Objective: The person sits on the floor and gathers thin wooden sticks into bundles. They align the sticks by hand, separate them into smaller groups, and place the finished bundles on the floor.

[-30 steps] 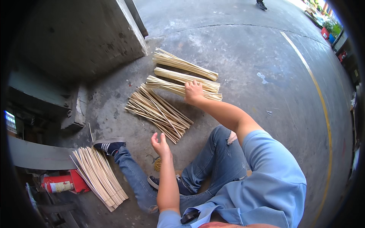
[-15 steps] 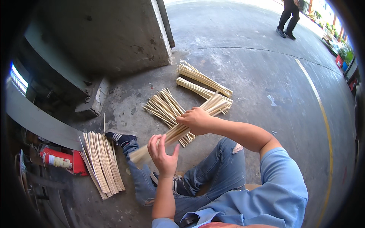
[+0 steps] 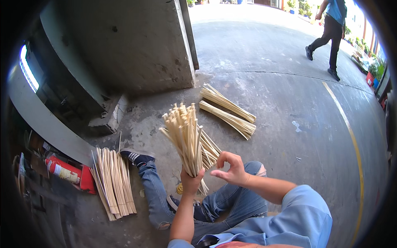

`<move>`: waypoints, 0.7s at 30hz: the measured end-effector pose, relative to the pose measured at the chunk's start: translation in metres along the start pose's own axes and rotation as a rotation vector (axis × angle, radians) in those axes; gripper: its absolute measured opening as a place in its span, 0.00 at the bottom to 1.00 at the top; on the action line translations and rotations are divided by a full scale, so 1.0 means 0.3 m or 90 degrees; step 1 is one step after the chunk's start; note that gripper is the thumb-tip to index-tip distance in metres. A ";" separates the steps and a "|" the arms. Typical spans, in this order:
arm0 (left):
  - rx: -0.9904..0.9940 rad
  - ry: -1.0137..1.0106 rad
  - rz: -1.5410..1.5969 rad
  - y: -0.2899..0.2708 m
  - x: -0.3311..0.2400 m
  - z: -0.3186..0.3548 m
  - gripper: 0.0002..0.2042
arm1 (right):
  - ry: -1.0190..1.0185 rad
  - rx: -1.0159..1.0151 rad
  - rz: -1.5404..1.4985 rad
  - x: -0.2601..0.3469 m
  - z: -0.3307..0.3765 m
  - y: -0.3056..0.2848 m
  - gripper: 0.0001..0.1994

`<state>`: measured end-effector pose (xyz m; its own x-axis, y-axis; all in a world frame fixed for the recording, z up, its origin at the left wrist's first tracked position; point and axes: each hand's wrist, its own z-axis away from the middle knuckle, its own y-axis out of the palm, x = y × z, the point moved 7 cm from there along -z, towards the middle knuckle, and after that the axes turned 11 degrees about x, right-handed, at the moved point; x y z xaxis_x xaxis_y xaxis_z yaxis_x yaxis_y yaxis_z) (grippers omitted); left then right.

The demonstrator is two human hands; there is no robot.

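Observation:
My left hand is wrapped round the lower part of a bundle of thin pale wooden sticks, which stands nearly upright and fans out at the top. Just right of it, my right hand is curled with a gap between thumb and fingers, and I see nothing in it. Behind the bundle, a loose pile of sticks lies on the floor, partly hidden. Farther off lie two more gathered bundles, an upper one and a lower one.
A wide stack of sticks lies at the left, beside a red fire extinguisher. My outstretched leg lies between that stack and the bundle. A concrete wall stands at the back left. At the far right, a person walks past.
The bundle has swung from a slanting position to nearly upright. My left hand has closed round it, while my right hand has let go and come nearer. The person at the back has stepped closer.

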<state>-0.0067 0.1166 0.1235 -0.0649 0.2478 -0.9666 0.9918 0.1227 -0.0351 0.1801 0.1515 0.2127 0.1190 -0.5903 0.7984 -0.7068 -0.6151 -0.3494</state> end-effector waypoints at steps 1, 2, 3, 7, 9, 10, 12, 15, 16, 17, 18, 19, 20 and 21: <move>-0.009 0.007 0.006 -0.013 0.005 0.018 0.25 | 0.033 -0.084 -0.073 -0.031 -0.015 0.014 0.35; -0.003 0.029 -0.010 -0.016 0.006 0.015 0.24 | 0.066 -0.168 -0.143 -0.060 -0.025 0.017 0.43; 0.008 0.037 -0.055 -0.006 0.006 0.029 0.24 | 0.116 -0.068 -0.271 -0.105 -0.050 0.064 0.64; 0.108 0.044 -0.216 0.024 0.052 0.093 0.29 | 0.046 0.025 -0.265 -0.084 -0.147 0.158 0.69; 0.098 -0.067 -0.212 -0.054 0.149 0.178 0.29 | 0.081 0.064 -0.372 -0.050 -0.179 0.228 0.72; 0.094 -0.043 -0.222 -0.054 0.135 0.182 0.29 | 0.080 0.071 -0.359 -0.045 -0.175 0.227 0.72; 0.083 -0.002 -0.250 -0.065 0.094 0.201 0.29 | 0.070 0.095 -0.310 -0.023 -0.181 0.226 0.72; 0.072 0.034 -0.289 -0.102 0.010 0.189 0.27 | 0.040 0.067 -0.246 0.011 -0.208 0.240 0.72; 0.059 0.051 -0.276 -0.106 -0.028 0.172 0.26 | 0.033 0.048 -0.206 0.012 -0.214 0.237 0.72; 0.045 0.066 -0.264 -0.111 -0.067 0.158 0.26 | 0.026 0.028 -0.167 0.013 -0.219 0.236 0.72; 0.020 0.049 -0.217 -0.112 -0.119 0.142 0.26 | 0.031 0.000 -0.154 0.021 -0.220 0.242 0.71; -0.006 0.035 -0.168 -0.110 -0.150 0.131 0.25 | 0.011 0.014 -0.133 0.037 -0.223 0.245 0.71; -0.025 0.029 -0.045 -0.111 -0.160 0.119 0.25 | -0.008 0.026 -0.112 0.051 -0.224 0.246 0.72; -0.054 0.029 0.075 -0.119 -0.167 0.116 0.25 | -0.031 0.041 -0.094 0.073 -0.231 0.251 0.72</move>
<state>-0.0349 0.0663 0.1644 0.0449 0.3081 -0.9503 0.9802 0.1699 0.1014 0.0813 0.1285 0.2378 0.2532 -0.5140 0.8196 -0.6326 -0.7289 -0.2617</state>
